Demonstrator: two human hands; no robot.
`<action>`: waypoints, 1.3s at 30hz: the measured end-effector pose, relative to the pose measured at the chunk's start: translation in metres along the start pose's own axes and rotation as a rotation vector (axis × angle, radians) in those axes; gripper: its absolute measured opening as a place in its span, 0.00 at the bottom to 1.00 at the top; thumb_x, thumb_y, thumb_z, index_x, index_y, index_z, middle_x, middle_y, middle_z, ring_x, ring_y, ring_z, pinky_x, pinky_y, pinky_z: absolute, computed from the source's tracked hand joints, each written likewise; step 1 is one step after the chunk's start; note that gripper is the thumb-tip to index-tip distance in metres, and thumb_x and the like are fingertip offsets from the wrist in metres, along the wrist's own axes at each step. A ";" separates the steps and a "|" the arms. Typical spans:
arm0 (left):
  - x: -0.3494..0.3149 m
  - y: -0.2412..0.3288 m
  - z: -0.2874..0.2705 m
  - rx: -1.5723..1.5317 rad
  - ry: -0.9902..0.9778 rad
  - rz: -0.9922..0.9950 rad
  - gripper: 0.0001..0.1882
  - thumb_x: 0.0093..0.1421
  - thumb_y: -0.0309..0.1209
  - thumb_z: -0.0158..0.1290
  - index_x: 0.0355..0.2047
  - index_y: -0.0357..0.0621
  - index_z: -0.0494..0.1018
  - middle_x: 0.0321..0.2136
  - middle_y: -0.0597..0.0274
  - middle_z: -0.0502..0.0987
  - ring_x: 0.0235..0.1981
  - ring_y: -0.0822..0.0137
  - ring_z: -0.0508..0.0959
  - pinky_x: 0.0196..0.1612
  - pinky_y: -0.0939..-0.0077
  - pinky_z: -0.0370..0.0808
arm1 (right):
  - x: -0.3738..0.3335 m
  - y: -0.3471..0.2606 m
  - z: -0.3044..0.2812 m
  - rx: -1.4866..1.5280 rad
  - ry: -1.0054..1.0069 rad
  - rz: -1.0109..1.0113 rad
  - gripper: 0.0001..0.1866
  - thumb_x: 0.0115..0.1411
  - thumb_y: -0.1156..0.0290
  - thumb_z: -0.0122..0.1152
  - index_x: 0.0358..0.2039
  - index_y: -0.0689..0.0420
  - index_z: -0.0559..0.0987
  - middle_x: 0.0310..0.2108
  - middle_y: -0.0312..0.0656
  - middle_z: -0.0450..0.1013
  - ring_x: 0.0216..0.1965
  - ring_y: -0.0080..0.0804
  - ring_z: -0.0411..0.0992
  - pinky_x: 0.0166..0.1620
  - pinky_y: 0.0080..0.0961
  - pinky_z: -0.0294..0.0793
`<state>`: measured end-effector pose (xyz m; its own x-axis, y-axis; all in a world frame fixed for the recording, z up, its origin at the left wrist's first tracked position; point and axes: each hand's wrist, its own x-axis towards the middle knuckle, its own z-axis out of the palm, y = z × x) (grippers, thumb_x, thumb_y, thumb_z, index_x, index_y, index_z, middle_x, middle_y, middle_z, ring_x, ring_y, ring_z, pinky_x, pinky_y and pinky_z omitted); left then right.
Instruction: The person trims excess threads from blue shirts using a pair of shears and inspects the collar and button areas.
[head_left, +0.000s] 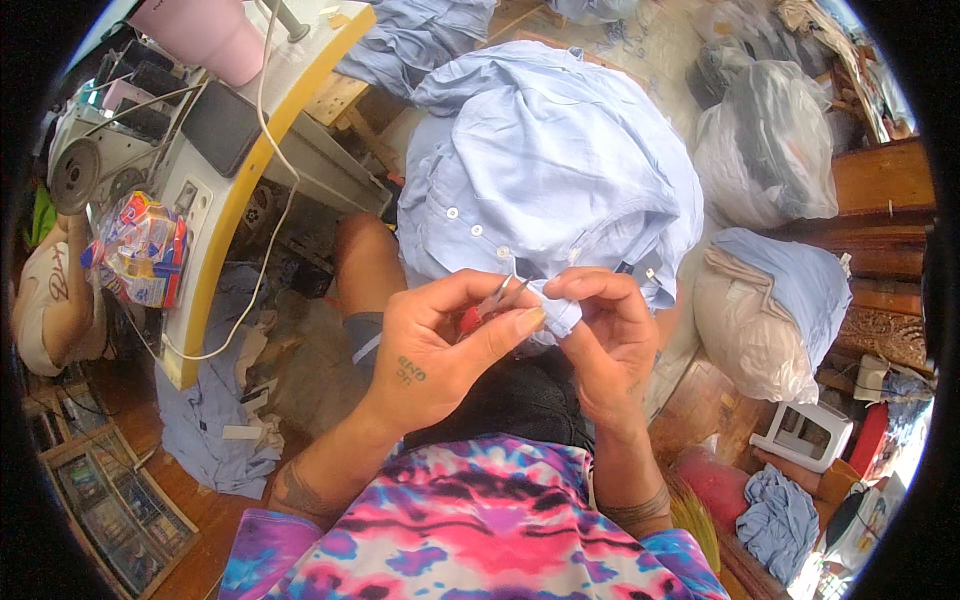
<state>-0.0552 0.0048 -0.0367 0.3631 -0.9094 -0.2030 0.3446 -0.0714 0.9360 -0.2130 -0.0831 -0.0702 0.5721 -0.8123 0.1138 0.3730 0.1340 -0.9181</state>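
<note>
A light blue button-up shirt lies bunched over my lap, its white buttons showing along the front. My left hand is closed around small red-handled thread snips, with two metal tips poking out past the fingers. Between the thumb and fingers of my right hand is pinched a folded edge of the shirt. The snip tips are close beside that fold; whether they touch it I cannot tell. Near my right fingers a dark label shows on the cloth.
To the left stands a sewing table with a yellow edge, bearing a phone, a pink cup, a snack packet and a hanging white cable. Another person's arm is beyond it. Clear plastic bags and a white stool are right.
</note>
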 end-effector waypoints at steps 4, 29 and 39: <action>-0.001 0.003 -0.006 0.076 -0.003 0.050 0.10 0.65 0.19 0.62 0.47 0.31 0.80 0.39 0.62 0.83 0.39 0.79 0.80 0.43 0.85 0.78 | 0.000 -0.011 0.002 0.066 -0.014 0.030 0.15 0.63 0.88 0.61 0.50 0.66 0.77 0.51 0.47 0.74 0.51 0.29 0.74 0.54 0.24 0.74; -0.003 0.017 -0.029 0.568 -0.034 0.402 0.13 0.55 0.19 0.65 0.42 0.37 0.83 0.39 0.57 0.83 0.32 0.77 0.80 0.30 0.84 0.74 | -0.010 -0.006 0.032 -0.331 0.125 0.005 0.08 0.61 0.83 0.70 0.40 0.62 0.82 0.49 0.46 0.79 0.40 0.21 0.77 0.42 0.18 0.78; -0.003 0.026 -0.033 0.695 -0.075 0.498 0.14 0.50 0.17 0.65 0.39 0.35 0.85 0.37 0.53 0.83 0.32 0.67 0.83 0.33 0.78 0.78 | -0.003 -0.011 0.038 -0.654 0.031 -0.225 0.11 0.55 0.86 0.69 0.38 0.62 0.80 0.40 0.47 0.82 0.36 0.29 0.81 0.40 0.21 0.79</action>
<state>-0.0185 0.0193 -0.0211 0.2643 -0.9245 0.2746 -0.4574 0.1305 0.8796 -0.1909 -0.0608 -0.0459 0.5073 -0.7975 0.3265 -0.0427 -0.4017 -0.9148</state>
